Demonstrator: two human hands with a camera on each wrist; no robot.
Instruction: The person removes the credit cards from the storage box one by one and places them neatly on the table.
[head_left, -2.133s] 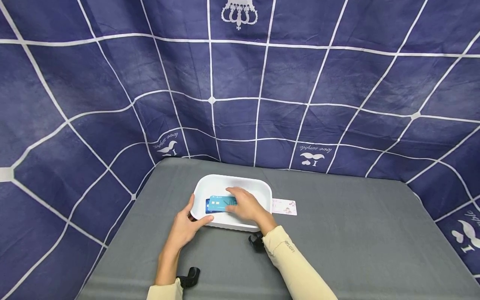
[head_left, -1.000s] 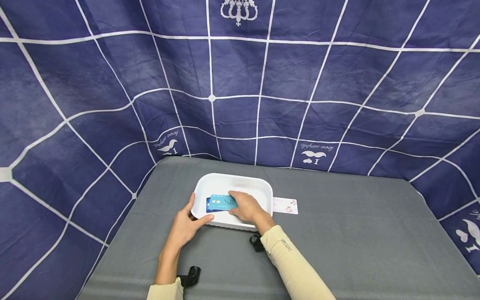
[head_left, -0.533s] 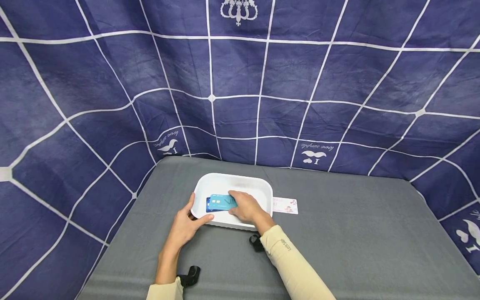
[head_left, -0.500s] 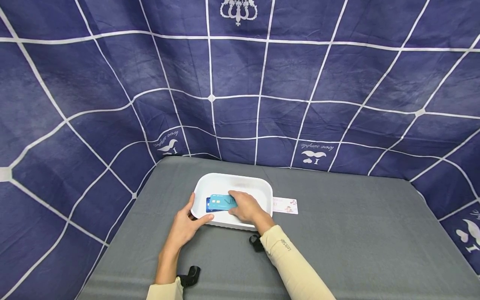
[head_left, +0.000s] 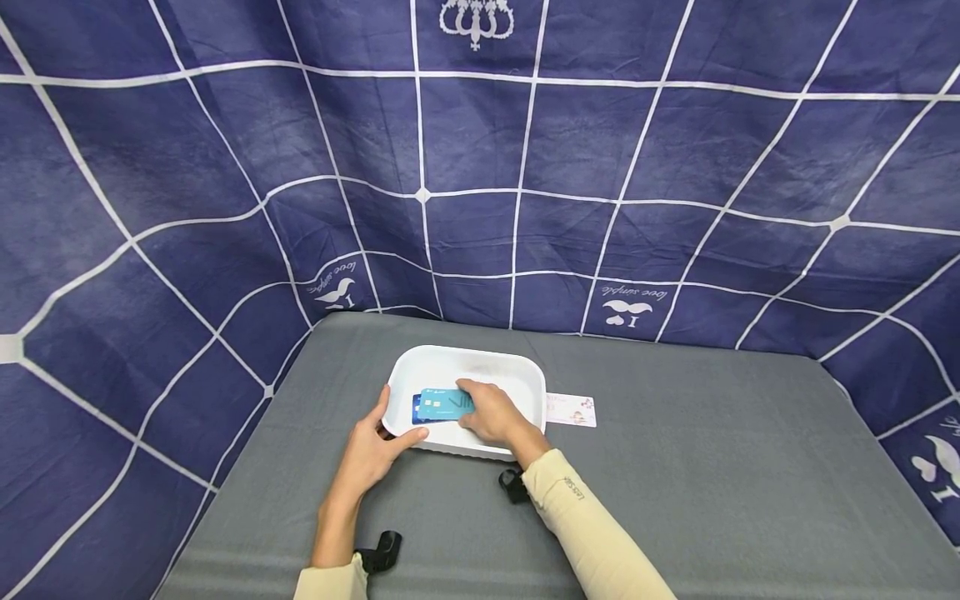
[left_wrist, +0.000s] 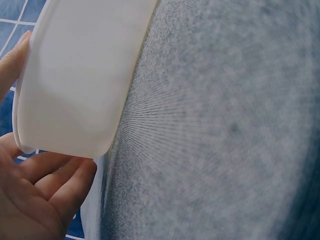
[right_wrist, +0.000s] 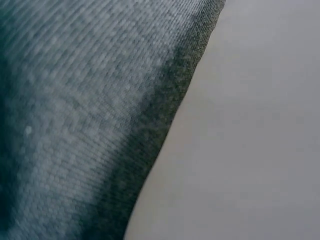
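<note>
A shallow white plastic tray [head_left: 438, 360] rests on the grey cloth in the head view. My left hand [head_left: 367, 454] grips its left end, thumb along the near rim; in the left wrist view the fingers [left_wrist: 72, 185] curl against the tray's end wall. Inside the tray, a light blue bank card [head_left: 442, 403] overlaps a dark blue card [head_left: 416, 414]. Reaching over the near side, my right hand [head_left: 497, 415] pinches the light blue card's right end between thumb and fingers, hiding that end. Only the tray's outer wall [right_wrist: 250, 125] and cloth fill the right wrist view.
A white card with pink flowers [head_left: 572, 410] lies on the grey cloth [head_left: 697, 450], its left end hidden at the tray's right side. Behind stands a blue curtain [head_left: 465, 233] with white grid lines. Black wrist camera mounts [head_left: 381, 552] sit under the forearms.
The right hand's thumb and fingers have drawn together onto the light blue card's right end. Since about a second ago both hands, the tray and the cards have stayed almost still.
</note>
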